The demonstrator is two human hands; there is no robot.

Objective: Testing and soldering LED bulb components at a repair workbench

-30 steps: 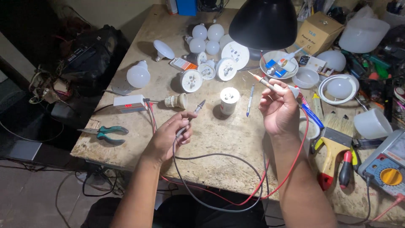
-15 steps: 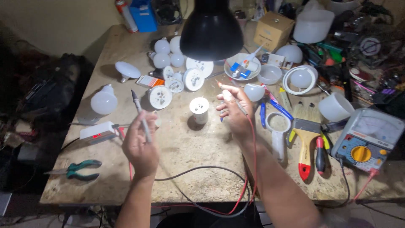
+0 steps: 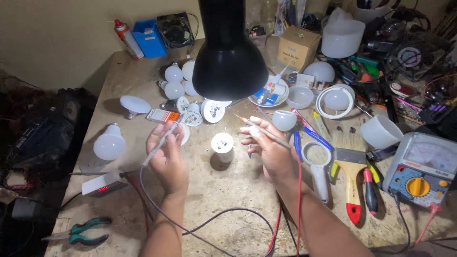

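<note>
Grey plastic probe (image 3: pixel 162 140) sits pinched in my left hand (image 3: pixel 167 154); my right hand (image 3: pixel 269 150) grips the red probe (image 3: pixel 266 133). Both look light, stiff; hold their middles.

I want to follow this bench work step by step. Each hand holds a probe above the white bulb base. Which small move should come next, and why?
Probably lower both tips onto the open top of the white bulb base. The left hand holds the grey probe and the right hand the thin probe, both tips raised beside the base, touching nothing.
</note>
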